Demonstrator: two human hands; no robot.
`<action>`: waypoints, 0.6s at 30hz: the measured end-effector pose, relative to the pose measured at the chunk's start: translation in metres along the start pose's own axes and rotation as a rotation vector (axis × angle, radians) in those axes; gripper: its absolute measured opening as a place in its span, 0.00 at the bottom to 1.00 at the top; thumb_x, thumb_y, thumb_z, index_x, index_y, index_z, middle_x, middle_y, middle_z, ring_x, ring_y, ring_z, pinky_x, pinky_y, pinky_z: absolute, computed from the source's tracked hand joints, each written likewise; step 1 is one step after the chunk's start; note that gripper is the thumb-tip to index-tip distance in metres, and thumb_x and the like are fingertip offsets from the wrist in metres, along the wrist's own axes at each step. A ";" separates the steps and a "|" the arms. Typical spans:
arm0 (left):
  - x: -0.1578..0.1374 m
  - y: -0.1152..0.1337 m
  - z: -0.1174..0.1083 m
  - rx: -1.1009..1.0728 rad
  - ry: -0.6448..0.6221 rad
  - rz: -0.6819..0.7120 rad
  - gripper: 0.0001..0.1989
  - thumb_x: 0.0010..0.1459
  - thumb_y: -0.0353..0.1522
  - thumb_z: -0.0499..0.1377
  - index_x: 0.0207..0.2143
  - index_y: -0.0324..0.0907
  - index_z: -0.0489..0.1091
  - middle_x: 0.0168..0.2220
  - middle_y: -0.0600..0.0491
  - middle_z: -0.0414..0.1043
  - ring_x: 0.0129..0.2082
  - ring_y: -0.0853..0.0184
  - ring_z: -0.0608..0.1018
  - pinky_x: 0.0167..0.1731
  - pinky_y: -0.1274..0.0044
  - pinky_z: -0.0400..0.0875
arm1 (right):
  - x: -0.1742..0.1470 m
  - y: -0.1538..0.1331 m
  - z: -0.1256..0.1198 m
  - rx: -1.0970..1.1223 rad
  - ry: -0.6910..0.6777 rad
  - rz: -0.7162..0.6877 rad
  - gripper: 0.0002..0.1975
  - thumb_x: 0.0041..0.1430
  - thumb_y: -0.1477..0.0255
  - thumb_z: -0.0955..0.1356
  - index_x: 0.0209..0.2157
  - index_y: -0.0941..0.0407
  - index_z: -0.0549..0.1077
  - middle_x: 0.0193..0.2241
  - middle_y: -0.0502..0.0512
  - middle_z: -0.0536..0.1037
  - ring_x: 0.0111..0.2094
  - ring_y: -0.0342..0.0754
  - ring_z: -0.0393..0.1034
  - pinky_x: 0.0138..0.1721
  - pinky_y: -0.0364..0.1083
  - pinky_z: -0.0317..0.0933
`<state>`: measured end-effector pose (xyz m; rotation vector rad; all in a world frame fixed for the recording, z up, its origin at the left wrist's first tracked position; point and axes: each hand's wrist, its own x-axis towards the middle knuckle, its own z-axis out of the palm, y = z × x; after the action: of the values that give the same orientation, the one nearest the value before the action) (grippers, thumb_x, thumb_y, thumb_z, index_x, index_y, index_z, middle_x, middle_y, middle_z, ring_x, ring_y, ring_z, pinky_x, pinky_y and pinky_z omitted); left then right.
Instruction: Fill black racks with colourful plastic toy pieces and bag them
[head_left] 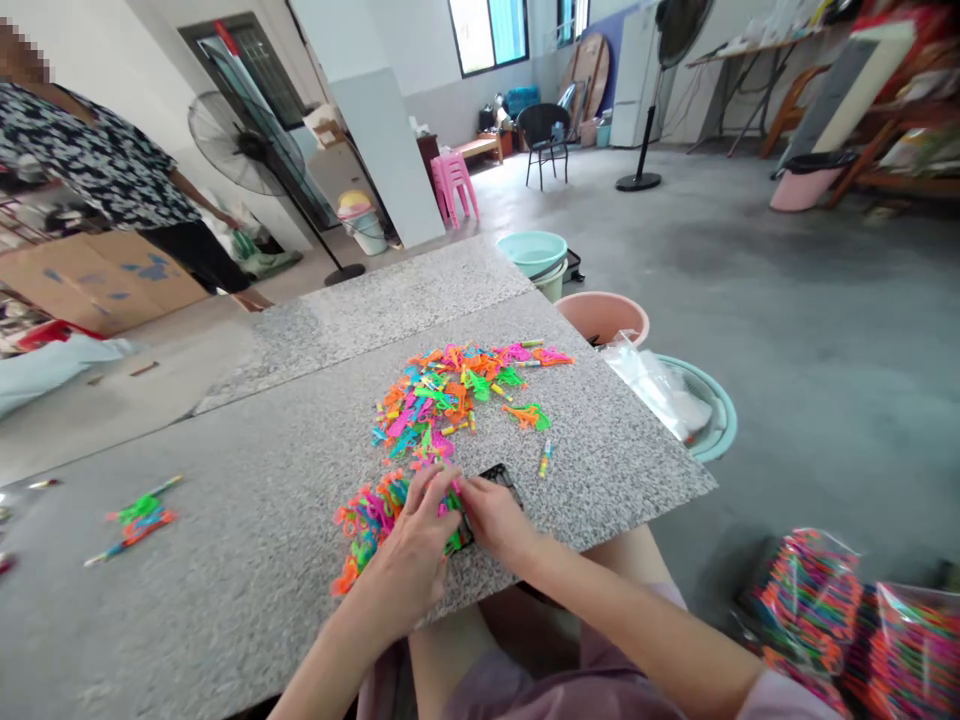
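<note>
My left hand [424, 545] lies over a packed row of small bright plastic pieces [367, 525] in orange, pink, green and blue, its fingers bent together at the row's right end. Beside it, my right hand [499, 520] is closed, thumb and fingertips meeting close to the left fingers. What the fingertips hold is hidden. Under and behind my right hand shows a black slotted tray [501, 478], partly covered by both hands. Just beyond is a loose heap of similar plastic pieces [450, 390], some with printed tubes. One tube [545, 458] lies alone to the right.
The speckled stone table [285, 520] ends close to my lap. Two pairs of pieces [142, 520] lie at left. Basins [604, 312] and a bucket [532, 255] stand along the right edge. Filled clear bags [810, 590] sit on the floor. A person [112, 170] stands at far left.
</note>
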<state>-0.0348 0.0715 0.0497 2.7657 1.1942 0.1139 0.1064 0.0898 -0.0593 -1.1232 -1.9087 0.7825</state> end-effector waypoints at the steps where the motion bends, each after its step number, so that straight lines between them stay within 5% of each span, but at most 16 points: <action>1: 0.000 -0.001 0.001 0.025 -0.001 0.024 0.18 0.43 0.17 0.53 0.36 0.39 0.71 0.65 0.42 0.49 0.68 0.46 0.48 0.62 0.54 0.59 | 0.001 -0.001 -0.004 -0.054 -0.028 -0.005 0.18 0.63 0.80 0.60 0.54 0.58 0.67 0.41 0.58 0.74 0.40 0.48 0.69 0.42 0.44 0.63; 5: 0.001 -0.006 0.007 0.073 0.031 0.069 0.19 0.43 0.19 0.53 0.38 0.39 0.73 0.63 0.42 0.58 0.67 0.44 0.50 0.62 0.51 0.58 | 0.005 0.002 -0.037 -0.272 -0.084 -0.021 0.18 0.63 0.77 0.63 0.54 0.56 0.66 0.43 0.58 0.74 0.45 0.51 0.68 0.44 0.46 0.62; 9: 0.003 -0.004 0.007 0.047 0.060 0.033 0.17 0.41 0.20 0.55 0.35 0.39 0.73 0.58 0.39 0.63 0.66 0.44 0.52 0.63 0.51 0.54 | -0.001 0.025 -0.082 -0.528 0.138 0.416 0.19 0.62 0.64 0.68 0.50 0.58 0.67 0.43 0.64 0.74 0.44 0.56 0.70 0.41 0.49 0.62; 11: 0.003 -0.001 0.006 0.037 0.050 0.018 0.16 0.41 0.20 0.56 0.34 0.38 0.73 0.58 0.39 0.61 0.66 0.43 0.52 0.63 0.51 0.53 | -0.008 0.039 -0.096 -0.576 0.086 0.561 0.21 0.59 0.64 0.71 0.49 0.59 0.66 0.40 0.63 0.75 0.41 0.57 0.72 0.38 0.48 0.61; 14: 0.003 0.002 0.004 0.027 0.007 -0.008 0.14 0.42 0.21 0.59 0.34 0.38 0.73 0.59 0.38 0.59 0.66 0.44 0.52 0.64 0.52 0.51 | -0.014 0.051 -0.106 -0.585 -0.034 0.591 0.15 0.61 0.70 0.69 0.48 0.59 0.67 0.36 0.60 0.77 0.39 0.55 0.73 0.37 0.46 0.60; 18: 0.001 0.000 -0.007 -0.055 -0.086 -0.012 0.17 0.42 0.26 0.65 0.39 0.39 0.74 0.63 0.38 0.55 0.67 0.41 0.49 0.63 0.50 0.49 | 0.005 0.051 -0.112 -0.640 -0.013 0.532 0.07 0.65 0.76 0.62 0.43 0.61 0.69 0.44 0.66 0.74 0.40 0.52 0.72 0.37 0.45 0.58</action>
<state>-0.0350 0.0727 0.0564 2.6870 1.1688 0.0263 0.2223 0.1294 -0.0413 -2.0761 -1.9426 0.4376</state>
